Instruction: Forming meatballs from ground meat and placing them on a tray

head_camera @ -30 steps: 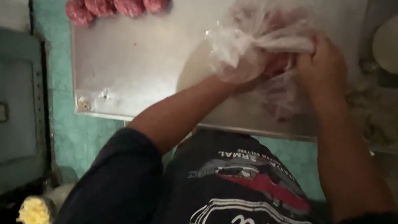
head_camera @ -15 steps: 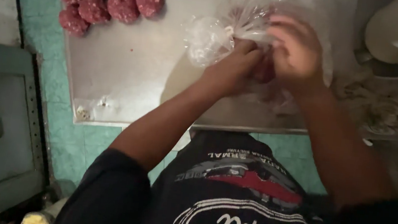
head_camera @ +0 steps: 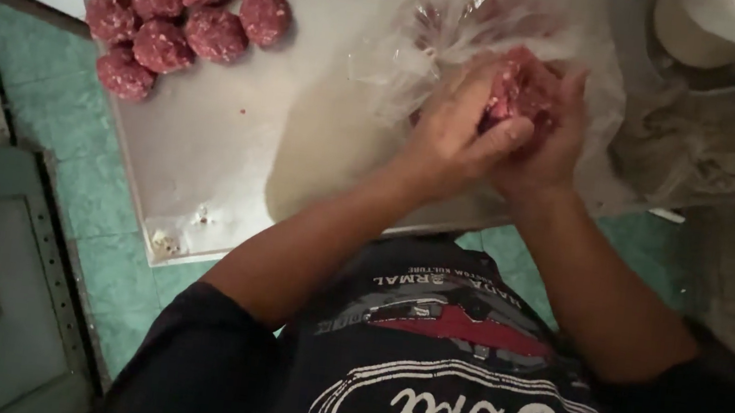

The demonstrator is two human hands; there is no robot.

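The left hand (head_camera: 456, 133) and the right hand (head_camera: 548, 140) are cupped together, fingers curled shut around a lump of raw minced meat (head_camera: 517, 89) pressed between the palms (only its red top shows). The lump sits at about one o'clock in the view, over a crumpled clear plastic bag (head_camera: 464, 32) that spreads on the metal bench (head_camera: 235, 144). At ten o'clock from the hands, well apart, a cluster of finished meatballs (head_camera: 186, 7) lies on the bench. At two o'clock stands a pale bucket (head_camera: 717, 25), with a crumpled cloth (head_camera: 701, 149) just below it.
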